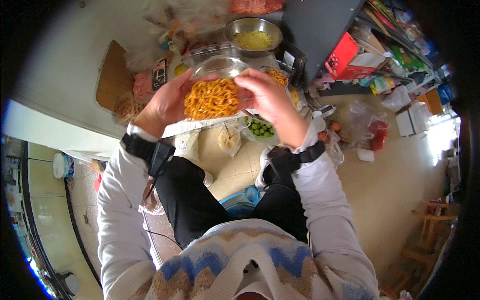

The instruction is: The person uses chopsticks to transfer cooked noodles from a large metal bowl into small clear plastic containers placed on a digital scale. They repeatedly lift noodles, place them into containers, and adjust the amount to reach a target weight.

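A block of orange-brown noodles (212, 99) is held up in front of me between both hands. My left hand (167, 98) grips its left side, and part of the fingers is hidden behind it. At the right side, my right hand (267, 95) has its thumb on top and its fingers at the edge. Whether a clear container surrounds the noodles I cannot tell. Just beyond them is a shiny round bowl (222, 64), partly covered by the noodles and hands. Farther back, a stainless steel bowl (275, 25) holds pale yellow shreds. More orange-brown noodles (276, 77) sit beyond my right hand.
Below my hands are a bag of green round fruit (260, 128), a bag of pale grains (228, 140) and a white bag (186, 145). A brown board (112, 75) leans at left. A red box (347, 60) stands on the right-hand shelf.
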`<control>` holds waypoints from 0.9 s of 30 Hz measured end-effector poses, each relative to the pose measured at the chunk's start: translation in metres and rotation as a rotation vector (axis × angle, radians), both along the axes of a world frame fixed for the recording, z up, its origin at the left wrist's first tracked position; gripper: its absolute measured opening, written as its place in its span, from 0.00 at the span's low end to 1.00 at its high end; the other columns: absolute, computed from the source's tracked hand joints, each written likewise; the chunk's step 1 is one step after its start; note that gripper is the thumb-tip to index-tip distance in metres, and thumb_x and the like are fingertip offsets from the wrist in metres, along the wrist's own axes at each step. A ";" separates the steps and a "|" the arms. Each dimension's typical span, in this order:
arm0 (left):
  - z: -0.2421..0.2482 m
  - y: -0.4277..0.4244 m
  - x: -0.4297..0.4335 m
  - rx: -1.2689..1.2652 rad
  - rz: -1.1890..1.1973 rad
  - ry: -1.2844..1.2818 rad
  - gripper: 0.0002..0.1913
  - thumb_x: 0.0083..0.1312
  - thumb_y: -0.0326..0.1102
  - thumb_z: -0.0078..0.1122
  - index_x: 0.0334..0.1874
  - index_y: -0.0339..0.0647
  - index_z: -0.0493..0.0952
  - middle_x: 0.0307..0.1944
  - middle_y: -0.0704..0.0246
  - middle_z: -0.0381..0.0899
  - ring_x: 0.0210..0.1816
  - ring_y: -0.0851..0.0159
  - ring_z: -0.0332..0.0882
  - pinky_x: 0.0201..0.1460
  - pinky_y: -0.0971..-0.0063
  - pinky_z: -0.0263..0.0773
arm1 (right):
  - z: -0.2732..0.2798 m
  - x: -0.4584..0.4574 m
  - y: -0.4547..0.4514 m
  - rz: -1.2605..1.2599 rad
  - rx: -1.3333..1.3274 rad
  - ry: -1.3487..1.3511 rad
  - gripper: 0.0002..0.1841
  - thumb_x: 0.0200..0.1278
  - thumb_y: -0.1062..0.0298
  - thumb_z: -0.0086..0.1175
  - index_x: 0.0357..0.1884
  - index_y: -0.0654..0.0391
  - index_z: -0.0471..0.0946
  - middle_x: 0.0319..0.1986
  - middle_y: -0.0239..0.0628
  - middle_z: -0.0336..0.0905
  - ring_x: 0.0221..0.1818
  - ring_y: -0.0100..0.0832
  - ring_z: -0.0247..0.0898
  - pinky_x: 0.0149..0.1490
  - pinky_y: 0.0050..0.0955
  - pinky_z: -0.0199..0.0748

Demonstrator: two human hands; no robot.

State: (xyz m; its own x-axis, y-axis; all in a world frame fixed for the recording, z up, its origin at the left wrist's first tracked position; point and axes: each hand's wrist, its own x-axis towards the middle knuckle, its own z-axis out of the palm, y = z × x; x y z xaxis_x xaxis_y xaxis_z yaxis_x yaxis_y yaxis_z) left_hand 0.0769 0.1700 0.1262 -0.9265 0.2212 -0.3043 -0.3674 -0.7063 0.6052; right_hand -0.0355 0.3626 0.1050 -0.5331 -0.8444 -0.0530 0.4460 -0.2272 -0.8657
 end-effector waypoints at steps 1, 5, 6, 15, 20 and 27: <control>-0.006 -0.004 0.008 0.022 0.053 -0.024 0.28 0.71 0.50 0.27 0.64 0.35 0.58 0.61 0.56 0.63 0.61 0.56 0.64 0.65 0.63 0.57 | -0.006 0.007 -0.007 -0.016 0.038 0.007 0.08 0.60 0.61 0.53 0.35 0.54 0.73 0.31 0.33 0.75 0.32 0.27 0.75 0.35 0.30 0.78; -0.032 -0.016 0.037 0.016 0.216 -0.030 0.27 0.71 0.48 0.28 0.64 0.34 0.58 0.61 0.55 0.63 0.61 0.55 0.63 0.64 0.62 0.59 | -0.043 0.039 -0.024 -0.094 -0.001 -0.100 0.17 0.63 0.52 0.48 0.42 0.56 0.72 0.34 0.34 0.76 0.35 0.28 0.75 0.37 0.28 0.76; -0.039 -0.020 0.041 0.014 0.266 -0.033 0.27 0.71 0.47 0.28 0.64 0.34 0.58 0.61 0.55 0.63 0.61 0.55 0.63 0.64 0.61 0.59 | -0.054 0.045 -0.025 -0.076 0.050 -0.202 0.19 0.64 0.50 0.46 0.43 0.57 0.71 0.37 0.36 0.76 0.36 0.31 0.75 0.37 0.29 0.76; -0.086 -0.065 0.026 0.019 0.888 0.108 0.25 0.71 0.45 0.26 0.59 0.33 0.64 0.59 0.55 0.64 0.60 0.55 0.63 0.63 0.59 0.58 | -0.156 0.059 0.013 -0.187 0.330 -0.361 0.12 0.60 0.61 0.53 0.40 0.58 0.69 0.31 0.35 0.74 0.29 0.29 0.74 0.34 0.29 0.74; -0.108 -0.068 -0.005 -0.026 1.091 0.203 0.27 0.71 0.48 0.22 0.60 0.37 0.64 0.59 0.58 0.65 0.59 0.54 0.65 0.59 0.59 0.63 | -0.186 0.037 -0.010 -0.499 0.204 -0.306 0.14 0.58 0.72 0.55 0.47 0.57 0.70 0.34 0.35 0.74 0.34 0.30 0.73 0.44 0.28 0.73; -0.137 -0.074 -0.014 -0.040 1.241 0.210 0.26 0.71 0.48 0.25 0.59 0.39 0.65 0.58 0.60 0.66 0.58 0.56 0.66 0.58 0.60 0.64 | -0.161 -0.005 -0.061 -0.698 0.226 0.267 0.13 0.58 0.69 0.57 0.42 0.64 0.74 0.27 0.30 0.75 0.26 0.22 0.69 0.33 0.21 0.70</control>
